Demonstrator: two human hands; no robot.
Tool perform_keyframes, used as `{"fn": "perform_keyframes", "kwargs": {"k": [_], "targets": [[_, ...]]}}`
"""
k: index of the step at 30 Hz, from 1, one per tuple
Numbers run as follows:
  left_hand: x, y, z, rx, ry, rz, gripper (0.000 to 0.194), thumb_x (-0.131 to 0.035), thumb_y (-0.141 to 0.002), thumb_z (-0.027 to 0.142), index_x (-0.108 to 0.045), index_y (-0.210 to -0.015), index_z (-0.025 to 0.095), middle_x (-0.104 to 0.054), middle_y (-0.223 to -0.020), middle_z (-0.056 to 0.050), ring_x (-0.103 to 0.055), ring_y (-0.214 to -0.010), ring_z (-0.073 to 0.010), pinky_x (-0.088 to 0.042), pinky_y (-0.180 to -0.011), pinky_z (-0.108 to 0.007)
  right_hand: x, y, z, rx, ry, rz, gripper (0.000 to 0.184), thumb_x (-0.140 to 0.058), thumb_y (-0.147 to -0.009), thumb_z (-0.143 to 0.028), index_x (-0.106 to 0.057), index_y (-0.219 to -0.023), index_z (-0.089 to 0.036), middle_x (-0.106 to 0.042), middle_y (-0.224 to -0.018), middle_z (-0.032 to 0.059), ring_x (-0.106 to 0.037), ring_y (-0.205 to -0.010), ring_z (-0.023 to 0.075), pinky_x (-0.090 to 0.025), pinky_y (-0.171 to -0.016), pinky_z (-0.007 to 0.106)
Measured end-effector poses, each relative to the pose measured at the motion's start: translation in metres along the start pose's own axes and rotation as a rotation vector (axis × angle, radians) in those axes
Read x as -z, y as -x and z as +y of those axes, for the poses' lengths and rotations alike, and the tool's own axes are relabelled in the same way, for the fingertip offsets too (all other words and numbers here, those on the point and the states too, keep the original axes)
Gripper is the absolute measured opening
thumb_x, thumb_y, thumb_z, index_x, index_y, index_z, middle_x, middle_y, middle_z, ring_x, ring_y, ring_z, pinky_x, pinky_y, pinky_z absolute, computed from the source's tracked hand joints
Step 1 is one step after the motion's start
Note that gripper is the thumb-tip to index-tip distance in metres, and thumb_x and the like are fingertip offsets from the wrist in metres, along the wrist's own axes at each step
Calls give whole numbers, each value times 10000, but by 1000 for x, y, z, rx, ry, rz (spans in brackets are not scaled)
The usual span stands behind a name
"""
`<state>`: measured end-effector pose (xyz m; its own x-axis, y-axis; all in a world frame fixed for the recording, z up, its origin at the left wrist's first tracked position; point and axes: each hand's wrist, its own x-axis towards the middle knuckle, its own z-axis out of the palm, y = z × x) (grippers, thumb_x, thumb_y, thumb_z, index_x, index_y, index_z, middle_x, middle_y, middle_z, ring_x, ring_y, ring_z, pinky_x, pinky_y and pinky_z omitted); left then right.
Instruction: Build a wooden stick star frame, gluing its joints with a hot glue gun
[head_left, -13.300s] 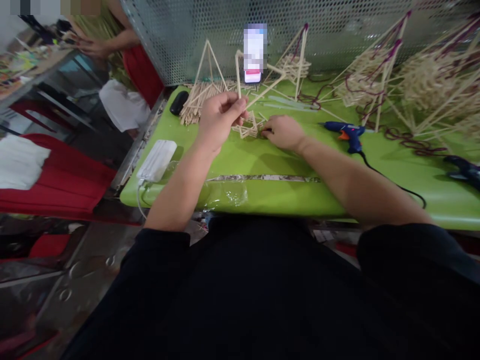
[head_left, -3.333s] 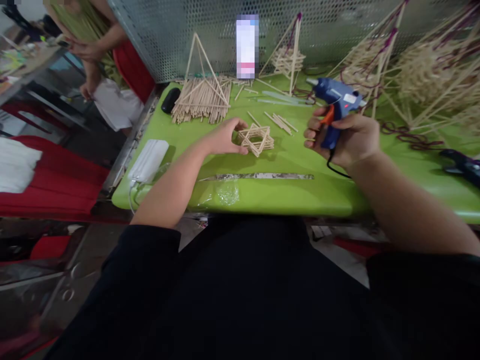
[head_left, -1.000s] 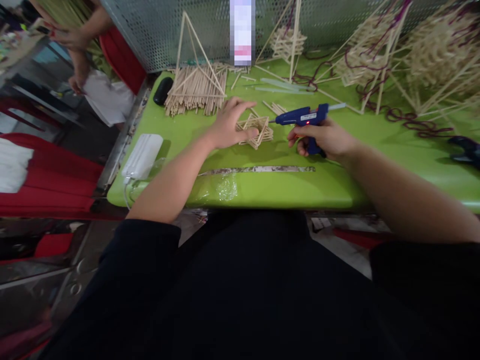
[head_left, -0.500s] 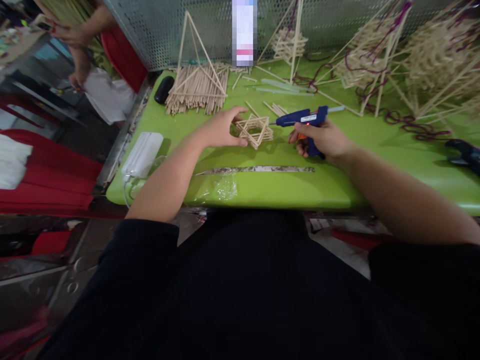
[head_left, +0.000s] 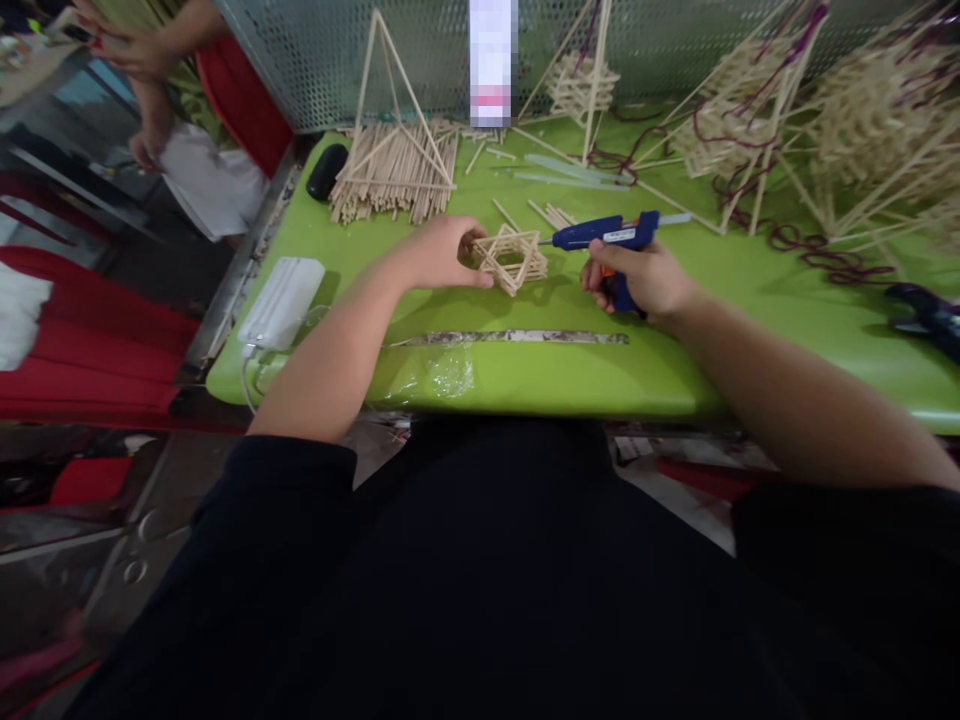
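Observation:
A small star-shaped frame of stacked wooden sticks (head_left: 517,278) lies on the green table (head_left: 570,385). My left hand (head_left: 442,253) curves round its left side, thumb at the front and fingers at the back, gripping it lightly. In my right hand (head_left: 652,280) is a blue hot glue gun (head_left: 600,235), my fingers wrapped round its handle near the orange trigger. Its nozzle points left, at the right corner of the star frame. A clear glue stick (head_left: 676,218) juts from the gun's rear. Loose short sticks (head_left: 551,214) lie just behind the frame.
A stick pile (head_left: 394,175) with a stick pyramid (head_left: 405,90) stands back left. Larger stick structures (head_left: 727,110) with purple cord (head_left: 825,262) fill the back right. A white power bank (head_left: 281,303), a patterned strip (head_left: 525,337) and pliers (head_left: 926,310) lie around. Another person (head_left: 172,130) sits far left.
The glue gun's nozzle and the star frame stay almost where they were. My right hand has shifted slightly left and the camera view has tilted a little.

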<state>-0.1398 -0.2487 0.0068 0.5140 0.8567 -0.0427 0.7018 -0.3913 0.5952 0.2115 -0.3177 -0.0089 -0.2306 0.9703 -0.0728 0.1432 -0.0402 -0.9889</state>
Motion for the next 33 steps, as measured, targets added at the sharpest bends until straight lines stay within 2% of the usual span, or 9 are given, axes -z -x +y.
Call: {"fn": "perform_keyframes", "kwargs": {"k": [5,10,14,18,25,28,33], "targets": [[-1,-3,-5,-19,-55,28,857,-1014,-628,749,-849,-1330,288,-796,-1168,-150,-720,-1201,-458,-607,-1087,-748,1,-1,1,7,-10,-17,664,-955,-873,-813,-633,-695,-260,-662,-705,57,-563,-519,164,-446,-439,357],[-1,0,-1,-49,-44,34,832,-993,-685,716,-826,-1370,273,-817,-1223,-151,-718,-1141,-398,-628,-1060,-675,1,-1,1,-4,-4,-17,664,-952,-872,-817,-629,-704,-261,-650,-685,43,-561,-512,158,-446,-439,348],[2,7,14,-34,-41,-11,847,-932,-777,691,-768,-1495,272,-796,-1390,-166,-724,-1242,-410,-589,-1135,-656,1,-2,2,-1,11,-22,678,-959,-854,-825,-649,-693,-244,-650,-680,37,-570,-500,145,-452,-436,330],[6,12,26,9,-64,-40,824,-899,-840,624,-736,-1555,248,-774,-1463,-176,-722,-1284,-397,-556,-1165,-626,2,-4,3,10,9,-33,720,-963,-827,-866,-632,-686,-242,-648,-676,47,-570,-493,154,-453,-414,335],[6,12,26,-1,-41,-36,856,-904,-866,602,-700,-1636,288,-751,-1535,-163,-699,-1338,-403,-556,-1178,-624,1,-4,3,1,11,-16,711,-982,-790,-862,-632,-707,-249,-659,-690,54,-559,-501,157,-443,-427,339],[4,12,27,-16,-37,-8,906,-904,-889,625,-646,-1700,317,-660,-1684,-160,-643,-1470,-442,-507,-1283,-662,1,-3,3,-4,14,-15,724,-981,-773,-885,-635,-704,-253,-656,-696,57,-558,-511,159,-443,-430,340],[-7,6,26,-85,-31,10,1046,-937,-872,733,-574,-1765,326,-492,-1851,-152,-469,-1695,-497,-347,-1459,-664,1,-3,3,-2,22,-32,720,-946,-831,-884,-627,-706,-250,-640,-695,57,-561,-521,161,-442,-443,349]]}}
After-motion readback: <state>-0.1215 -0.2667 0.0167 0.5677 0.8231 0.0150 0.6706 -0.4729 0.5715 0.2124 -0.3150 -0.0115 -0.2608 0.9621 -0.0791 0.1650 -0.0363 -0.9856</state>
